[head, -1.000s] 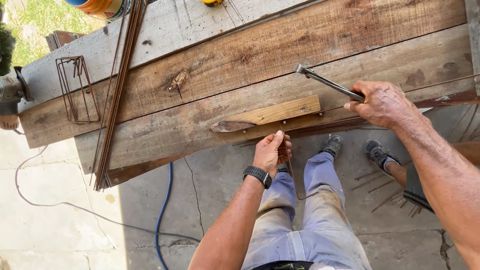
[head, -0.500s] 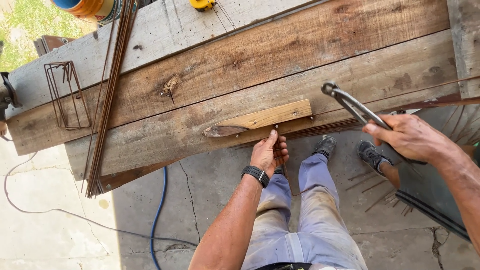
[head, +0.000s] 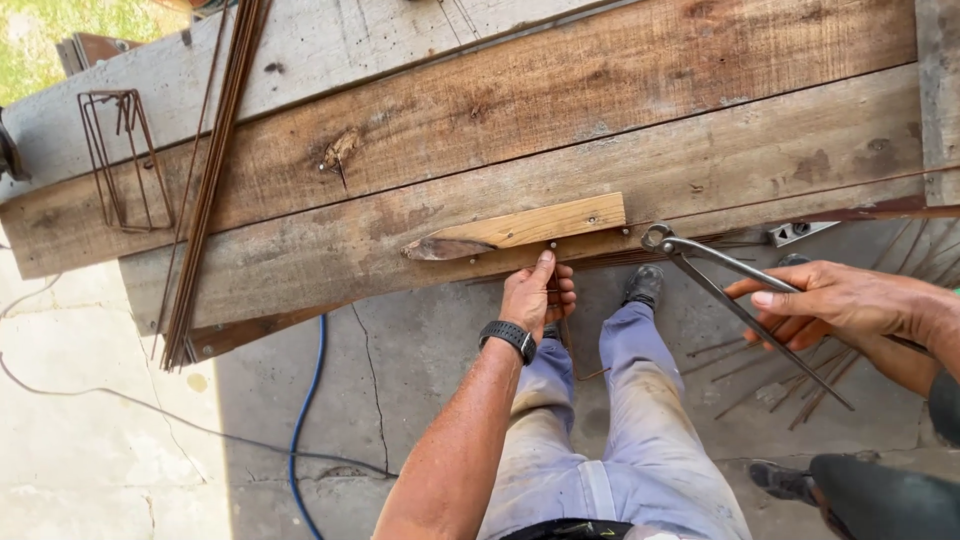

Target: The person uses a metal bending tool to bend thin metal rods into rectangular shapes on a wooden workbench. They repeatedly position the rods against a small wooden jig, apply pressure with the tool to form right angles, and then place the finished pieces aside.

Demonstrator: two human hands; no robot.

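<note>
My left hand (head: 540, 295), with a black watch on its wrist, pinches a thin steel rod (head: 566, 340) against the lower edge of a pale wooden block (head: 520, 228) fixed to the plank bench (head: 700, 130). The index finger points up at a nail by the block. To the right, my right hand (head: 830, 300) grips the long handles of steel pincers (head: 720, 280). Their jaws lie just past the block's right end, off the bench edge. My legs in worn jeans stand below on concrete.
A bundle of long steel rods (head: 212, 180) lies across the planks at the left, beside bent wire stirrups (head: 120, 165). Loose rods (head: 800, 385) lie on the floor at the right. A blue hose (head: 305, 420) and a dark cable cross the concrete. A dark shoe (head: 785, 480) is at lower right.
My right hand has brought the pincers down off the upper plank toward me, so the jaws now sit by the block's right end. My left hand stays at the block's lower edge.
</note>
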